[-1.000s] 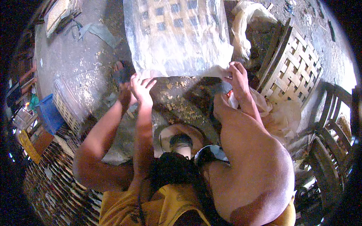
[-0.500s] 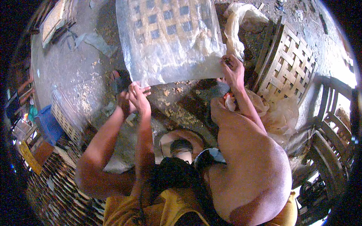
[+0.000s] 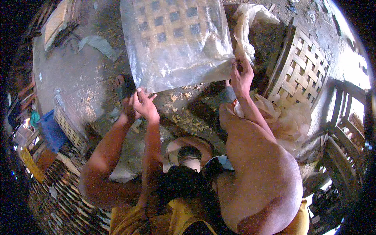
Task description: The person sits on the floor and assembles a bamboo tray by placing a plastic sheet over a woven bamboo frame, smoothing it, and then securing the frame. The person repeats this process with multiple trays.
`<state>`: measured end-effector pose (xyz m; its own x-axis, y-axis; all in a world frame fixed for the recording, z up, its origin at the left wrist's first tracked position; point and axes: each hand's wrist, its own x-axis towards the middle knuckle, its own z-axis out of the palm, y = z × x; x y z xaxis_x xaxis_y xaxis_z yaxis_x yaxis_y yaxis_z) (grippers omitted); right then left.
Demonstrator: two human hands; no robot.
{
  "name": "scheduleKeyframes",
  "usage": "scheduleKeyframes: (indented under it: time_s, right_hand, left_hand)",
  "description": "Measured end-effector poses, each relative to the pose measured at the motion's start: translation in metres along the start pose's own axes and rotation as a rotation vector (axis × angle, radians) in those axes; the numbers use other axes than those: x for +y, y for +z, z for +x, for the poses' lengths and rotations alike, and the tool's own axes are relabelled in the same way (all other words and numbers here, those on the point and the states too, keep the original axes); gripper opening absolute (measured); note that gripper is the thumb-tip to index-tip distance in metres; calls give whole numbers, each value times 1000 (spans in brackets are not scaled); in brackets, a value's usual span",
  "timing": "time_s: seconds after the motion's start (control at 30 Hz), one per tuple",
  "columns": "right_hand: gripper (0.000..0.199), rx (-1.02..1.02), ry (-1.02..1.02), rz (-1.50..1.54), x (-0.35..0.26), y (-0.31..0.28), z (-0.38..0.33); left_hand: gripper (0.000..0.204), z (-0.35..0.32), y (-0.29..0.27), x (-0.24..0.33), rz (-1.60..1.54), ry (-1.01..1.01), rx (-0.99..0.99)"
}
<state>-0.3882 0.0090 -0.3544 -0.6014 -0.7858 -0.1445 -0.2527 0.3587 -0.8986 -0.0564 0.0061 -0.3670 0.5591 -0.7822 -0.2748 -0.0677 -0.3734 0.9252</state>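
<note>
A clear plastic sheet [image 3: 176, 66] lies spread over a woven lattice frame [image 3: 168, 17], whose square gaps show through it. My left hand [image 3: 145, 105] is at the near left corner of the sheet, thumb and index finger pinched on the plastic, the other fingers partly stretched. At the near right corner my right hand [image 3: 242, 76] is closed on the sheet's edge. The near edge hangs between both hands, slanting up to the right. Just beyond my right hand, a bunched length of plastic [image 3: 244, 39] lies along the frame's right side.
A woven bamboo panel [image 3: 301, 70] leans at the right, with crumpled plastic [image 3: 291, 121] below it. Yellowish crumbs [image 3: 176, 111] are scattered on the floor between my legs. At the left are a blue container [image 3: 53, 131], a lattice panel [image 3: 68, 125] and a plastic scrap [image 3: 98, 45].
My left hand has shifted slightly down with the sheet's corner, and its fingers have changed pose. The near edge slants a little more. My right hand stays at its corner.
</note>
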Motion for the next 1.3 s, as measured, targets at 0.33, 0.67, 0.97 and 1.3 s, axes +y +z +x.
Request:
scheduleKeyframes:
  time_s: [0.33,0.67,0.97,1.3]
  right_hand:
    - [19,-3,-185,-120,16,1,3]
    - [22,39,7,-52,-3,-13,-8]
    - [15,-85,279,219,14,-22,-10]
    - [14,-59,230,315,6,-20,-14]
  left_hand:
    - [41,22,6,7,-39,-207,141]
    - [34,20,21,6,60,10,59]
    - [44,6,1,9,30,-336,-34]
    - [34,23,-15,-15,-259,-408,-17]
